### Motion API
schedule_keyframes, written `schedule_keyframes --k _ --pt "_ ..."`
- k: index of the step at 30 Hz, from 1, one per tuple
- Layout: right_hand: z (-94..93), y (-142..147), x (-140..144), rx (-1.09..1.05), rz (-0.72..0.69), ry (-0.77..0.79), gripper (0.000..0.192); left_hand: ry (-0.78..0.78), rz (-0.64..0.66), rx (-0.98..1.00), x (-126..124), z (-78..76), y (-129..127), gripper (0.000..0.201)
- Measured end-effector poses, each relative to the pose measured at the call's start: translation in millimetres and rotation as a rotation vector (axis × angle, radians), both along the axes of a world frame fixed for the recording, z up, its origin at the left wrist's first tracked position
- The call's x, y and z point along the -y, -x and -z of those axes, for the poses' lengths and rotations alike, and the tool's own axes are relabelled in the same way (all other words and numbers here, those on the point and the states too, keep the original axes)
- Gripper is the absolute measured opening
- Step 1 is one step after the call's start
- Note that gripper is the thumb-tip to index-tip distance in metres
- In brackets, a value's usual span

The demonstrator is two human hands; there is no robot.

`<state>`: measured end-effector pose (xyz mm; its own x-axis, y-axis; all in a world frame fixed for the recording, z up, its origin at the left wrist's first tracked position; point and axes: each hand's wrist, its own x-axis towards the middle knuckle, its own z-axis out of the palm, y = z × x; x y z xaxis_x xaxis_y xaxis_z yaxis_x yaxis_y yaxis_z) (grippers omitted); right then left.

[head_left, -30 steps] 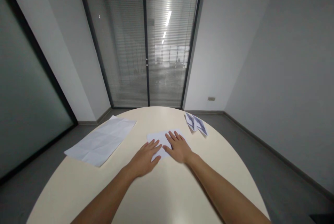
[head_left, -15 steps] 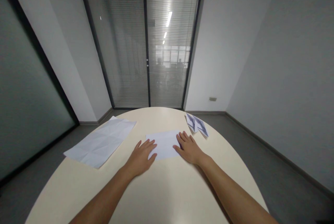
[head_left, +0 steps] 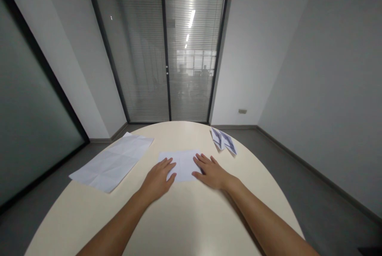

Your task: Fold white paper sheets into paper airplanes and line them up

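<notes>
A white sheet of paper (head_left: 183, 166) lies flat on the pale round table (head_left: 176, 216) in front of me, with a faint crease down it. Over its left edge rests my left hand (head_left: 159, 177), palm down and fingers stretched out. My right hand (head_left: 211, 171) lies on the right edge of the same sheet, fingers spread. Both hands cover the sheet's sides, so those edges are partly hidden. Neither hand grasps anything.
To the left, a larger creased sheet of paper (head_left: 113, 162) reaches over the table's edge. Folded pieces of paper (head_left: 223, 141) stand near the far right rim. Beyond the table is a glass door with blinds (head_left: 149, 57).
The sheet under my hands has shifted a little to the left. My right hand has moved left with it, and my left hand slightly left too. The fingers stay stretched out.
</notes>
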<state>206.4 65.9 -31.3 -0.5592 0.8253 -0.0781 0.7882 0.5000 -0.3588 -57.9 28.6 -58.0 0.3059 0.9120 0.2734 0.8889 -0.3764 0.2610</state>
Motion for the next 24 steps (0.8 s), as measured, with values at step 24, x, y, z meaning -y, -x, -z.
schedule_keyframes --k 24 --pt "-2.4 10.5 3.5 -0.031 0.008 -0.105 0.072 -0.025 0.114 0.037 12.5 -9.6 -19.2 0.032"
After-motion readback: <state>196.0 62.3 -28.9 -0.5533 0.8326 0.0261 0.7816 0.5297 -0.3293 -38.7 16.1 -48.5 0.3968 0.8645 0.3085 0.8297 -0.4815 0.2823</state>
